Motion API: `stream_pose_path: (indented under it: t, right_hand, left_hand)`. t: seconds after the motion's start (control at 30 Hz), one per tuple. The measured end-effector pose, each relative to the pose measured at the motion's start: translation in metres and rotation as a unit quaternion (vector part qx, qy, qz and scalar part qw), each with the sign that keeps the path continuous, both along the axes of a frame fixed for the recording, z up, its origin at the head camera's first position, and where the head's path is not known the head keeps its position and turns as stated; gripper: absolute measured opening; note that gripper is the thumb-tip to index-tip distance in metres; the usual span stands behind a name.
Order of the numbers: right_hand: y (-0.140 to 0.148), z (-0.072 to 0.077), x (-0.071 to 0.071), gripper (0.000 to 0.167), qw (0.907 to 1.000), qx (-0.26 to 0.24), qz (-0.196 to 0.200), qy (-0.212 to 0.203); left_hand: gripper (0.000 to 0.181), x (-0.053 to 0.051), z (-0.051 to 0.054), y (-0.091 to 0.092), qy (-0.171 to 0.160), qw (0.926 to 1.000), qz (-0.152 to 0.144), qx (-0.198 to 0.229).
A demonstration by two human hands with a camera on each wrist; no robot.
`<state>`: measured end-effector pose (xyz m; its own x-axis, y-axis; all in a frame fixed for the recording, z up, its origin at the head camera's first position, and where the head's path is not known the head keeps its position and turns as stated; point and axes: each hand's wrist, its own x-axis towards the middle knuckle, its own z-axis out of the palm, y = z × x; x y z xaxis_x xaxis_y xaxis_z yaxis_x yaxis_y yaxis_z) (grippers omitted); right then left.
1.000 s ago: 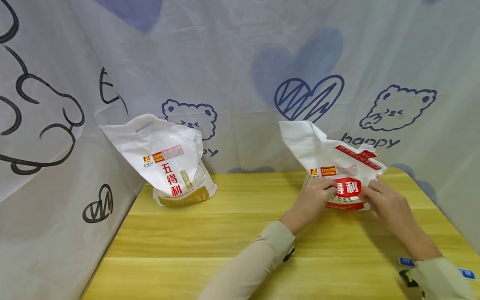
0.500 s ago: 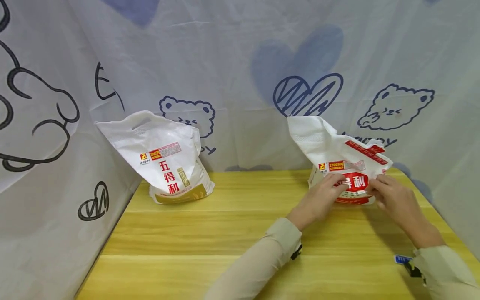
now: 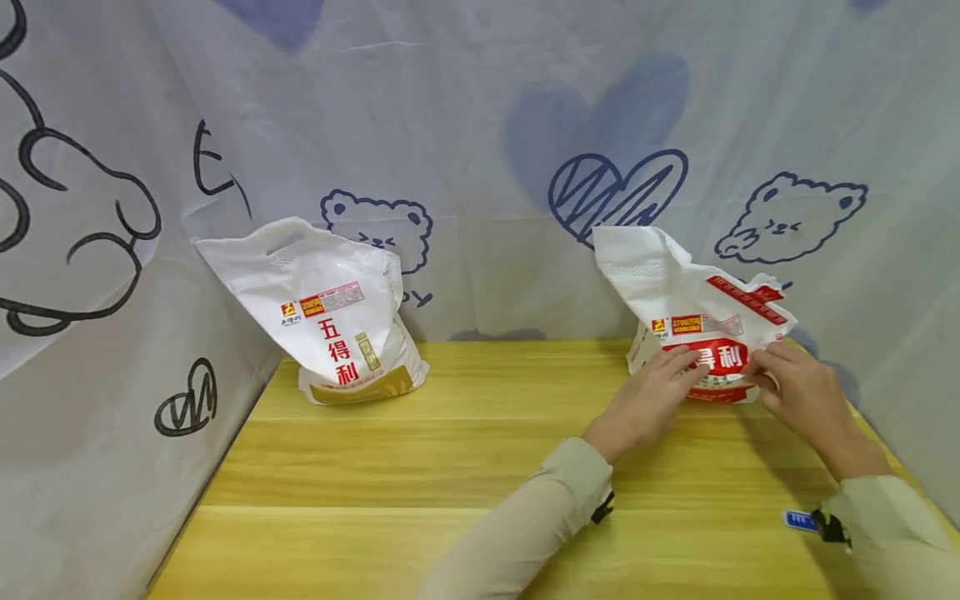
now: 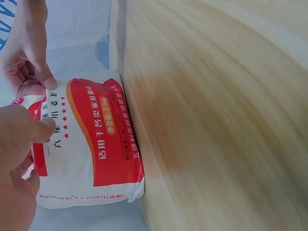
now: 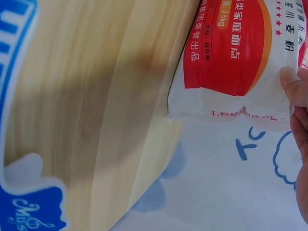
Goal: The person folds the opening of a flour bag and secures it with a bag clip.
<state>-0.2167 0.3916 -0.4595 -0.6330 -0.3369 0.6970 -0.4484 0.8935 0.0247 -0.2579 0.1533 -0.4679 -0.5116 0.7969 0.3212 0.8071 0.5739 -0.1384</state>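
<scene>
A white flour bag with red print (image 3: 678, 292) stands at the right rear of the table, its top leaning left. My left hand (image 3: 647, 402) pinches the bag's left front, the thumb pressed on its face in the left wrist view. On the right front edge, my right hand (image 3: 808, 402) pinches the bag between thumb and curled fingers. The right wrist view shows the red panel of the bag (image 5: 226, 48) and the thumb of my right hand (image 5: 299, 110) against its white part. Both hands are near the bag's middle height.
A second white bag with gold trim (image 3: 345, 308) stands at the table's left rear, its top tilted left. A small blue and white item (image 3: 800, 521) lies by my right wrist. Printed cloth (image 3: 480, 167) hangs behind and at both sides of the table (image 3: 390, 467).
The red-printed bag and both my hands have shifted to the right and slightly back. The bag with gold trim stays in place; the view has moved slightly.
</scene>
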Motion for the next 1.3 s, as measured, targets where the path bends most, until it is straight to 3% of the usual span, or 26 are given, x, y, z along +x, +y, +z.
stream_pose_path:
  t: [0.2,0.5,0.63,0.83,1.07,1.3]
  right_hand:
    - [0.005,0.002,-0.013,0.035,0.9999,-0.009,0.007,-0.004]
    - [0.009,0.002,-0.024,0.038,0.9998,-0.017,0.003,-0.011]
    - [0.008,0.002,-0.021,0.028,0.9997,-0.012,-0.004,-0.018]
    - [0.000,-0.001,-0.014,0.031,0.9984,-0.032,-0.035,-0.029]
    - [-0.004,-0.003,-0.003,0.030,0.9968,-0.062,-0.044,-0.027]
    - [-0.007,0.000,0.007,0.029,0.9891,-0.099,-0.069,-0.084]
  left_hand:
    - [0.073,-0.002,0.004,0.004,-0.017,0.9987,0.027,-0.039]
    - [0.067,-0.004,0.005,0.001,-0.039,0.9980,0.035,-0.034]
    - [0.063,-0.004,0.005,0.001,-0.038,0.9984,0.029,-0.028]
    - [0.053,-0.004,0.003,0.001,-0.027,0.9991,0.026,-0.022]
    - [0.055,0.000,0.006,0.001,-0.023,0.9990,0.018,-0.035]
    - [0.054,0.003,0.011,-0.004,-0.026,0.9993,0.012,-0.026]
